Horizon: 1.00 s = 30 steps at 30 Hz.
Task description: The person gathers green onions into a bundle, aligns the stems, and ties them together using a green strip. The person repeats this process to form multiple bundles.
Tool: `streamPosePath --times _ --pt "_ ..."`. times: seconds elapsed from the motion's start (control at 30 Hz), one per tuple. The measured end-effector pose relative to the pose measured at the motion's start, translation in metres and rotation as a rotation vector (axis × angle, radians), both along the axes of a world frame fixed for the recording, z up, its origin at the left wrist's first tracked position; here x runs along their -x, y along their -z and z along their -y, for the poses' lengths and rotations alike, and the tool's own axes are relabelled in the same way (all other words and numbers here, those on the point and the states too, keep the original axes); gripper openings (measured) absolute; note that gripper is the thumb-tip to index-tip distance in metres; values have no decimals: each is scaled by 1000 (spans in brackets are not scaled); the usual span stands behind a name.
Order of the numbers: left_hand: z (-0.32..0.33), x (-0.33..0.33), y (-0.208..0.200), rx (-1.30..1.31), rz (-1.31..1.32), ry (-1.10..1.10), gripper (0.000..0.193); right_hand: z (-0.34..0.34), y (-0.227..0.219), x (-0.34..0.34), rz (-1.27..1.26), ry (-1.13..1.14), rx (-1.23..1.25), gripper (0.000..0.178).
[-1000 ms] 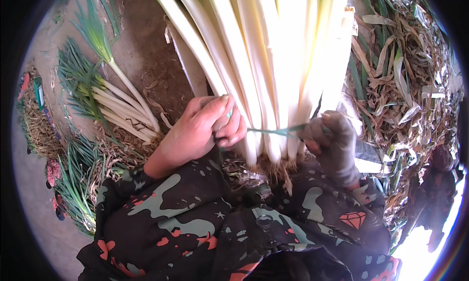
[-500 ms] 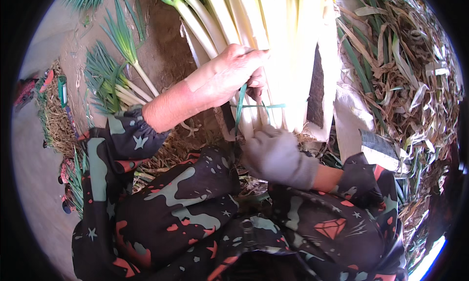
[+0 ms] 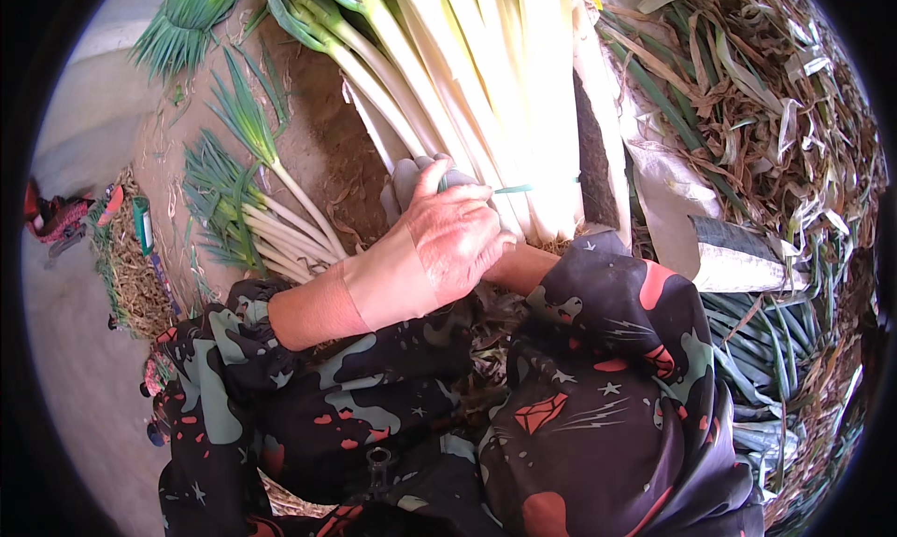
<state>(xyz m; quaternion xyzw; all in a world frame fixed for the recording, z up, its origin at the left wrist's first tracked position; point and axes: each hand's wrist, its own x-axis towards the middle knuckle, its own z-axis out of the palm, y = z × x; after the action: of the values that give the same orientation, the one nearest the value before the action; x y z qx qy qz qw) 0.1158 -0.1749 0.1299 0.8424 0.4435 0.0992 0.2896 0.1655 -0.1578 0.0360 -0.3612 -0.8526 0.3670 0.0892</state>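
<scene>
Our left hand (image 3: pixel 460 227) partly covers our gloved right hand (image 3: pixel 403 186) by the tie (image 3: pixel 515 190).
Near the left edge of the stand (image 3: pixel 371 131), both meet the leeks (image 3: pixel 458 79); we cannot tell what either grips.

The leeks (image 3: pixel 448 70) lie side by side in one thick bundle, long and straight, white-stalked, greening toward the far left, with pale roots at the near end; glare washes out the right side. A thin green tie (image 3: pixel 514 190) crosses the stalks near their roots, its left stretch mostly hidden.
</scene>
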Motion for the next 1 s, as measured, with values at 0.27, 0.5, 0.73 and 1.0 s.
streamPosePath --times 0.27,0.5,0.73,1.0 --pt "-9 -5 -2 196 13 7 17 9 3 -4 82 -79 80 31" --pt "-21 1 6 116 -45 216 18 34 28 3 29 21 -71 31" --pt "2 -7 16 329 -74 123 12 36 -9 -27 -167 -50 1 26" --pt "34 -5 40 8 -72 141 14 -9 -107 -132 -543 -463 394 20"
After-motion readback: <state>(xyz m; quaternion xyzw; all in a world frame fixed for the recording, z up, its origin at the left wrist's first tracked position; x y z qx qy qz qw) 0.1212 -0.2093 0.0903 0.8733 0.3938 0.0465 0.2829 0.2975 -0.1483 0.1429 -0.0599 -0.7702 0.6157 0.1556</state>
